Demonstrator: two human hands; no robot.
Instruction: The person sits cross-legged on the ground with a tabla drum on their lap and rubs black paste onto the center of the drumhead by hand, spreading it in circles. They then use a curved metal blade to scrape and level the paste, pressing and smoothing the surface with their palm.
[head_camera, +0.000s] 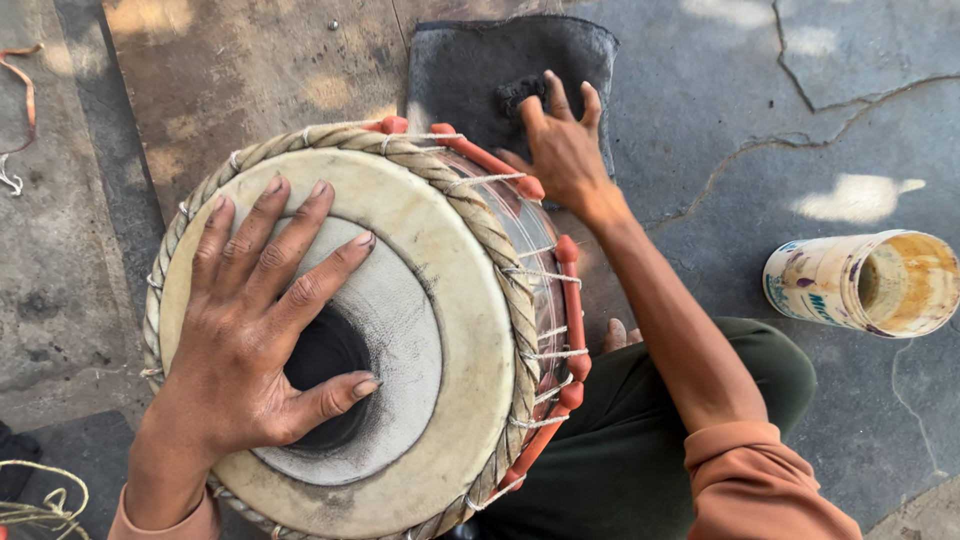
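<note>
A cracked grey stone floor (760, 110) fills the view, sunlit in patches. Nearest, the left hand (260, 330) lies flat and spread wide on the pale skin of a drum (440, 330), its fingers fanned over the dark central patch, gripping nothing. The drum is tilted toward the camera, ringed by braided rope and orange pegs, and leans beside the person's green-trousered leg (640, 460). Right of it a stained cylindrical jar (865, 283) lies on its side. Farther off, the right hand (562, 140) reaches onto a dark cloth pad (460, 70), its fingers spread and touching a small black lump (518, 94).
</note>
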